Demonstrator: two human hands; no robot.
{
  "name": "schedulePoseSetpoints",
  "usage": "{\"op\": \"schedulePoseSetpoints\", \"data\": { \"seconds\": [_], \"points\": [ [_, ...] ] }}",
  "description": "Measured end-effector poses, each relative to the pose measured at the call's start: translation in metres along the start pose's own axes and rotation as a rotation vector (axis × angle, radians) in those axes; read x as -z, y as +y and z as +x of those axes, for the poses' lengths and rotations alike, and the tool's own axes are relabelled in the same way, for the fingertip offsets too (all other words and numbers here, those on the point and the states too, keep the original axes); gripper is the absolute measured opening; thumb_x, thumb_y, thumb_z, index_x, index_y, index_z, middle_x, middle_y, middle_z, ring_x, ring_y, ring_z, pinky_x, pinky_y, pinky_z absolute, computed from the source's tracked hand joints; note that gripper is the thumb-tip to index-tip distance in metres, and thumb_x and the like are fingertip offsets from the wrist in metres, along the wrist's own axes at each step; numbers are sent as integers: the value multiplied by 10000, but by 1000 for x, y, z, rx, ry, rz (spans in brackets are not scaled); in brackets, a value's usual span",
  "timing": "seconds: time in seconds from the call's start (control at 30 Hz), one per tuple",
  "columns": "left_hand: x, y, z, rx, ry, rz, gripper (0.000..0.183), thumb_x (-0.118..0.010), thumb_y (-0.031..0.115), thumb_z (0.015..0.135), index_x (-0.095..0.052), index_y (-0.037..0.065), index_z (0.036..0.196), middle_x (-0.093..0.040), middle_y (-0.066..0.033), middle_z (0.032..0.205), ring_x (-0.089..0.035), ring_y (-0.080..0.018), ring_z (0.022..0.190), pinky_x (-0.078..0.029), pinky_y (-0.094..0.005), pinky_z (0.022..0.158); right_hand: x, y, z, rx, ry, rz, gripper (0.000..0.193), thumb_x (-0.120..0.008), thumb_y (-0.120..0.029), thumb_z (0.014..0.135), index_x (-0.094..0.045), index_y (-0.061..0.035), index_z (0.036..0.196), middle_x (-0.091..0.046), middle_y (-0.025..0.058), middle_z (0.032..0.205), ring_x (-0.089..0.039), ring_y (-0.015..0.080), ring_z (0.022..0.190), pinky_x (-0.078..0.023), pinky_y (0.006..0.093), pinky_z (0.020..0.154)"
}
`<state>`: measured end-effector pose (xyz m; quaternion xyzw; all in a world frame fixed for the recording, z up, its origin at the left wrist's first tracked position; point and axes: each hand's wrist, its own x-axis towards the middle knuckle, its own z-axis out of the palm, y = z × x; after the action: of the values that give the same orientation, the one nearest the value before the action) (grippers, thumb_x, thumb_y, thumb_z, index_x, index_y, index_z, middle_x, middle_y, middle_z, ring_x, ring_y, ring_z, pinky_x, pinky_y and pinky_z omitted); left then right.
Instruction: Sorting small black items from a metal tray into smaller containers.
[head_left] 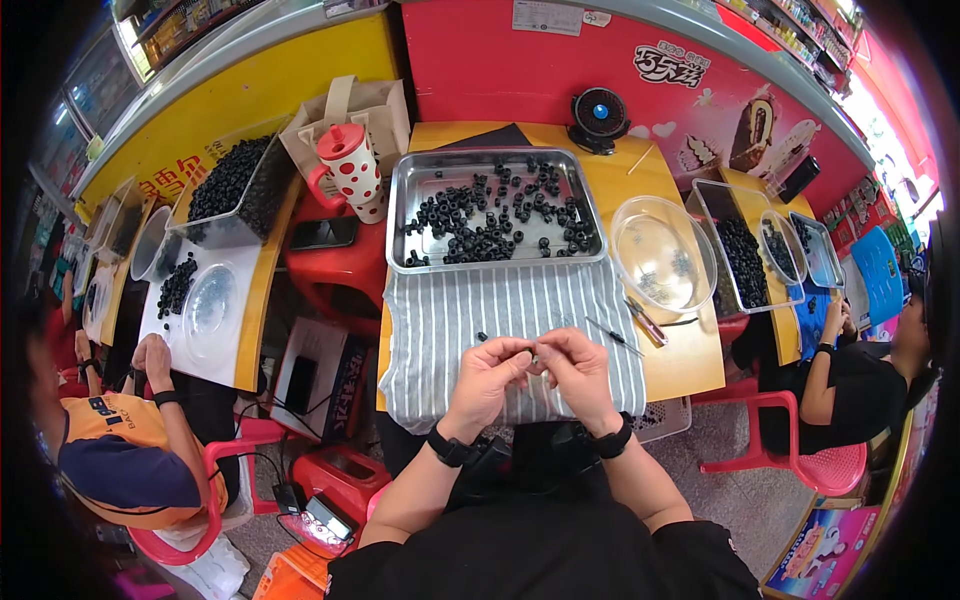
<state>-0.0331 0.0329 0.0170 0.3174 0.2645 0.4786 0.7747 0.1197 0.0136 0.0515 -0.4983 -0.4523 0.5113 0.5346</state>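
Note:
My left hand [489,375] and my right hand [575,368] meet above a grey striped cloth [432,330], fingertips pinched together. Between them is a small item, mostly covered by the fingers, too small to name. One small black part [481,337] lies on the cloth just beyond my left hand. Past the cloth stands a metal tray [420,266] with many loose small black ring-like parts [470,240] in it. To the right of my right hand lie a thin dark pointed tool [612,336] and a tool with a reddish handle [648,322].
A round clear plastic tub [640,290] stands right of the tray. Behind are a small black fan [600,118] and a polka-dot tumbler [352,170]. A phone [324,233] rests on a red stool. People sit at tables on both sides, near bins of black parts [740,260].

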Motion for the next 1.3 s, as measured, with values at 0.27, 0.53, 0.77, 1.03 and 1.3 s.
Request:
{"op": "schedulePoseSetpoints", "data": {
  "seconds": [0.27,0.53,0.77,1.03,1.3],
  "points": [
    [17,-3,-7,-1,102,-107,219,-593,56,939,-626,-21,1142,-692,-130,938,-665,-161,749,-513,-228,612,21,18,2,353,-73,-759,103,-658,-41,806,-661,-28,908,-603,152,765,-616,322,704,-484,393,617],
    [18,-8,-11,68,57,-328,274,-563,59,959,-597,-41,1212,-668,-138,1007,-648,-164,808,-523,-233,689,14,28,4,385,-138,-852,98,-685,-40,779,-604,-25,833,-605,129,747,-617,295,666,-479,405,590],
    [23,-11,-12,74,5,-212,260,-568,19,943,-602,-48,1193,-669,-114,1004,-646,-147,839,-513,-227,715,17,12,1,-125,-136,42,108,-718,-5,826,-614,-20,853,-598,-16,717,-529,39,591,-418,195,512],
    [26,-14,-11,90,-16,-235,237,-594,14,928,-617,-37,1158,-674,-97,1007,-642,-136,836,-512,-230,699,4,15,-3,-181,-96,283,106,-666,13,860,-624,16,957,-655,53,787,-588,79,629,-470,209,549],
    [26,-17,-11,55,-30,-249,231,-603,4,920,-625,-34,1147,-673,-93,1009,-639,-140,850,-519,-244,738,5,17,-3,-139,-74,158,68,-643,2,878,-631,12,945,-640,22,772,-572,53,633,-469,194,557]
  ]
}}
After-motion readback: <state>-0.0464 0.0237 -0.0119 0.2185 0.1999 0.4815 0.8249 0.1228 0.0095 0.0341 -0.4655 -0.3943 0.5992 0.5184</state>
